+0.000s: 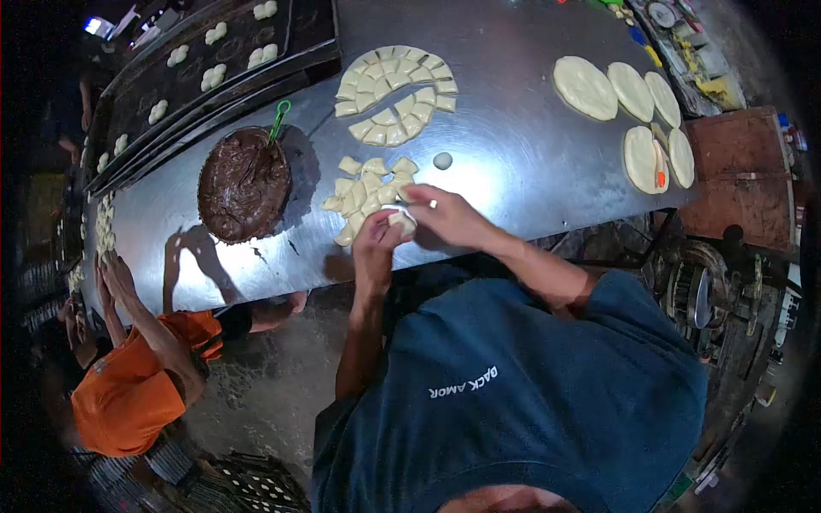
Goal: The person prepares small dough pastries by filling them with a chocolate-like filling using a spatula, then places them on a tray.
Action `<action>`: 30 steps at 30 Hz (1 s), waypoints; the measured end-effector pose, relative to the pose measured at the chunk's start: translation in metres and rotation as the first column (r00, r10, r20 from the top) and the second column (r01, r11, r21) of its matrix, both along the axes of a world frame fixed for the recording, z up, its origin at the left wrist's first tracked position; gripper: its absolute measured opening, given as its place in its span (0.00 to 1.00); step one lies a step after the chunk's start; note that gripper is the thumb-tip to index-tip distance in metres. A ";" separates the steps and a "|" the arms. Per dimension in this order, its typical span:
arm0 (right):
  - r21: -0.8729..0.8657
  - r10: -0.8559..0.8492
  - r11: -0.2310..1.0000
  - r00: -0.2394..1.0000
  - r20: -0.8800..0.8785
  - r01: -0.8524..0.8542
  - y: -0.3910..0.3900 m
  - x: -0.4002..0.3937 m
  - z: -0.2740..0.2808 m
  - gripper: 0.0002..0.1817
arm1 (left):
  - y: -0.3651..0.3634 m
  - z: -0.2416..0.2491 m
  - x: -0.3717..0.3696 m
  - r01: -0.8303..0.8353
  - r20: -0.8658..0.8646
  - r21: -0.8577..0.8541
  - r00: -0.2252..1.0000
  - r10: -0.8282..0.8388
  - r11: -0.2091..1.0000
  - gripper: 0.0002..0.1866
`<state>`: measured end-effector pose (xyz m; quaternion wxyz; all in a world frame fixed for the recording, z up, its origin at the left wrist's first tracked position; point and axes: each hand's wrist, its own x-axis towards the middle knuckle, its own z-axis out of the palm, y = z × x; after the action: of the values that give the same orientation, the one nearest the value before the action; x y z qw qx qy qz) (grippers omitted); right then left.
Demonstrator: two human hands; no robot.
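Observation:
Pinched in my left hand [375, 244] is a small piece of pale dough [402, 224], just above the table's front edge. My right hand [449, 221] is close beside it, its fingers curled together; whatever they hold is too small to tell. Cut dough pieces [363, 195] lie in a loose pile right behind my hands. Farther back is a flat dough round [398, 68] cut into many small pieces, with a curved gap across it. A small greyish ball [442, 160] rests right of the pile.
A bowl of brown filling [244, 184] with a green-handled tool [279, 120] stands left. Behind it are dark trays [192, 77] with dough pieces. Several flat dough ovals [585, 88] lie right. A co-worker in orange [132, 385] reaches onto the metal table [513, 154] at left.

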<state>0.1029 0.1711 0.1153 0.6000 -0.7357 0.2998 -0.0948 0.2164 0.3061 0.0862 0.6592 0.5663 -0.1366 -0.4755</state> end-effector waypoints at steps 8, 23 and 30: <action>0.521 -0.055 0.853 0.989 0.137 -0.025 -0.011 -0.028 0.003 0.09 | -0.008 0.036 -0.014 -0.089 0.005 -0.027 0.996 0.089 0.996 0.12; 0.487 0.020 0.866 0.980 0.196 -0.115 0.042 0.147 -0.007 0.28 | 0.055 0.018 0.001 -0.390 0.796 0.055 0.572 0.195 0.919 0.19; -0.811 0.782 0.332 0.622 -0.049 -0.482 0.039 0.282 -0.027 0.24 | 0.135 0.008 0.051 -0.525 0.639 0.130 0.693 0.334 0.841 0.14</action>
<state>0.3852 0.2100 0.0886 0.2597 -0.9400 -0.1999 -0.0947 0.2673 0.4414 0.0945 0.5814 0.7954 -0.1228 -0.1196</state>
